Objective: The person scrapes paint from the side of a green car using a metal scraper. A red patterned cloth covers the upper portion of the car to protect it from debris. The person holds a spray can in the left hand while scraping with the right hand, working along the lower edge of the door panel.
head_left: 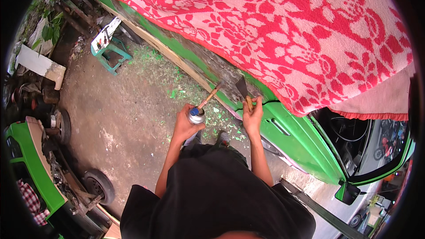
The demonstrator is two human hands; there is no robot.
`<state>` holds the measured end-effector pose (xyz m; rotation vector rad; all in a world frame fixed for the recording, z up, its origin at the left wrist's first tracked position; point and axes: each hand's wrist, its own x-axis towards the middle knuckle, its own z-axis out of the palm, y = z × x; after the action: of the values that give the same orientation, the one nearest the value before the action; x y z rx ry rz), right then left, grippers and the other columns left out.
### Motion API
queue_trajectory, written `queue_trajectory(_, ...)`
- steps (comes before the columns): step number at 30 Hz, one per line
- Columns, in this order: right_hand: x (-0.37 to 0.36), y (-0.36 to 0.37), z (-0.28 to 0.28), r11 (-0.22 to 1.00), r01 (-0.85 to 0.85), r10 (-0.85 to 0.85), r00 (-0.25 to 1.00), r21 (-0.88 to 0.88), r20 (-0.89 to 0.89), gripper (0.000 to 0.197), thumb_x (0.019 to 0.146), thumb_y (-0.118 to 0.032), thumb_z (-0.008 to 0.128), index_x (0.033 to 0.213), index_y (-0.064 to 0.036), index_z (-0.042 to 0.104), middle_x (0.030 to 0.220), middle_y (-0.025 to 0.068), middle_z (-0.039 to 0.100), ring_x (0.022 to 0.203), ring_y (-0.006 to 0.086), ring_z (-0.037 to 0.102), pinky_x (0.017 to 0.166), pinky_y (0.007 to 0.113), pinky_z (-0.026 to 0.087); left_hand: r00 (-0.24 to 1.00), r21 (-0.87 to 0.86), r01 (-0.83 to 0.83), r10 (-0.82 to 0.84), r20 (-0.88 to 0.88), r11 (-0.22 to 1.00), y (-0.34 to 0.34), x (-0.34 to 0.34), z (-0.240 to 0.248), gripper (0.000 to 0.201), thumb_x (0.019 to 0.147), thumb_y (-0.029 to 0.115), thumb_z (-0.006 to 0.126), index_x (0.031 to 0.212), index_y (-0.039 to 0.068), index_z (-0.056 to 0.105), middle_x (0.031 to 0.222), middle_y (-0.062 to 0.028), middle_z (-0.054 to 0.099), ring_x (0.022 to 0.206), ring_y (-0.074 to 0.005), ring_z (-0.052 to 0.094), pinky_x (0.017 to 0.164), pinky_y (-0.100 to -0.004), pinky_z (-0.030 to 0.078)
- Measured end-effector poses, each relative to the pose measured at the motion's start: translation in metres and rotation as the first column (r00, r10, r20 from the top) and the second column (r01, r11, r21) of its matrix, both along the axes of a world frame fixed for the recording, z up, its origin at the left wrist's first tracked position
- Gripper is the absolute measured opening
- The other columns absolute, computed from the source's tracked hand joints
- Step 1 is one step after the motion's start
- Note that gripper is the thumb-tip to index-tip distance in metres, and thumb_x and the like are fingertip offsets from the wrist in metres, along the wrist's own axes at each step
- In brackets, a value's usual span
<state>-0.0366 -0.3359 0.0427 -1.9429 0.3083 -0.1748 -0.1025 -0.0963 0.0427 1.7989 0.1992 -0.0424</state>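
Black shirt below; right hand grips scraper, left hand torch.

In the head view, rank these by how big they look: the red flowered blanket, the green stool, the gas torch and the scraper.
1. Red flowered blanket
2. Green stool, though it stands farther from the camera
3. Gas torch and scraper: too alike to rank
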Motion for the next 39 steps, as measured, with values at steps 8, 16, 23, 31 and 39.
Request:
queue_trajectory(8, 0.001, 0.0, -0.005, 0.998, -0.06, 0.058, 0.997, -0.033, -0.041, 0.023, 0.092, -0.007, 0.065, 0.098, -0.0053, 0.043, 0.068, 0.011, 0.059, 0.057, 0.0123, 0.047, 0.052, 0.033, 0.039, 1.0, 0.012, -0.006, 0.006, -0.009, 1.0, 0.002, -0.002, 0.004, 0.053, 0.055, 0.009, 0.082, 0.1, -0.001, 0.056, 0.084, -0.0072, 0.067, 0.079, -0.0121, 0.062, 0.073, -0.0301, 0.052)
queue_trajectory(16, -0.002, -0.005, -0.011, 0.991, -0.123, 0.118, 0.99, 0.052, 0.083, 0.024, 0.092, -0.005, 0.065, 0.099, -0.0055, 0.042, 0.082, 0.0142, 0.064, 0.066, 0.0103, 0.053, 0.055, 0.029, 0.042, 1.0, -0.009, -0.009, 0.009, -0.013, 1.0, 0.0, 0.001, 0.003, 0.053, 0.054, 0.01, 0.082, 0.099, 0.0, 0.056, 0.083, -0.0075, 0.067, 0.078, -0.0126, 0.063, 0.073, -0.0311, 0.052)
queue_trajectory(23, 0.002, -0.003, -0.007, 0.994, -0.099, 0.103, 0.991, -0.053, 0.088, 0.026, 0.09, -0.003, 0.066, 0.1, -0.0049, 0.042, 0.08, 0.0142, 0.063, 0.064, 0.0134, 0.05, 0.056, 0.03, 0.042, 1.0, 0.008, 0.018, -0.019, 0.003, 1.0, 0.0, 0.009, 0.005, 0.053, 0.055, 0.012, 0.082, 0.1, 0.0, 0.056, 0.083, -0.0076, 0.067, 0.078, -0.012, 0.063, 0.072, -0.0314, 0.052)
queue_trajectory(31, 0.008, 0.003, -0.001, 0.99, -0.139, 0.138, 0.984, 0.005, 0.117, 0.023, 0.092, -0.005, 0.066, 0.099, -0.0045, 0.043, 0.072, 0.0113, 0.061, 0.058, 0.0101, 0.049, 0.051, 0.029, 0.04, 1.0, -0.073, 0.019, -0.019, 0.003, 0.997, -0.001, 0.01, -0.007, 0.054, 0.055, 0.011, 0.082, 0.101, 0.0, 0.056, 0.086, -0.0068, 0.067, 0.08, -0.0123, 0.063, 0.073, -0.0303, 0.052)
queue_trajectory(39, 0.01, 0.004, -0.008, 0.994, -0.102, 0.094, 0.985, 0.046, 0.147, 0.025, 0.091, -0.005, 0.066, 0.098, -0.0044, 0.043, 0.075, 0.012, 0.06, 0.059, 0.0138, 0.05, 0.054, 0.032, 0.042, 1.0, 0.02, -0.008, 0.008, 0.001, 1.0, 0.004, 0.009, 0.001, 0.054, 0.055, 0.011, 0.082, 0.101, 0.0, 0.056, 0.085, -0.0059, 0.066, 0.08, -0.0122, 0.062, 0.074, -0.0303, 0.052)
